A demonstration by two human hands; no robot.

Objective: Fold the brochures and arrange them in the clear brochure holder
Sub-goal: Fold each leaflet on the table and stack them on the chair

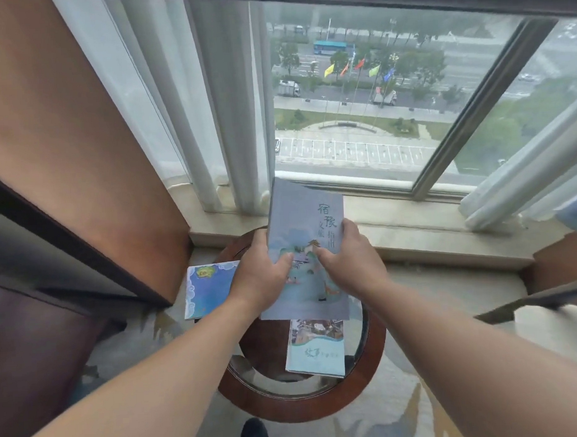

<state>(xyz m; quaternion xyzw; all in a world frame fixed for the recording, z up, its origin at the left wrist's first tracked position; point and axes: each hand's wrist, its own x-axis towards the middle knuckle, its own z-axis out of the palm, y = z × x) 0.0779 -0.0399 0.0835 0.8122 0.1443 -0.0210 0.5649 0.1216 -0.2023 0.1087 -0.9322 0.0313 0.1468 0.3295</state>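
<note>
In the middle of the frame, the left hand [261, 278] and right hand [351, 265] are pinching one brochure [305, 230] by its sides, two other brochures [316, 351] are waiting on the round table [303, 405] below, and no holder is showing.

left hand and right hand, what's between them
The grey-blue brochure: the left hand and right hand grip its opposite edges, in the head view.

light: soft overcast daylight from window [374, 94] | shadows: faint | focus: slightly soft, compression blur | distortion: wide-angle edge bending
</note>
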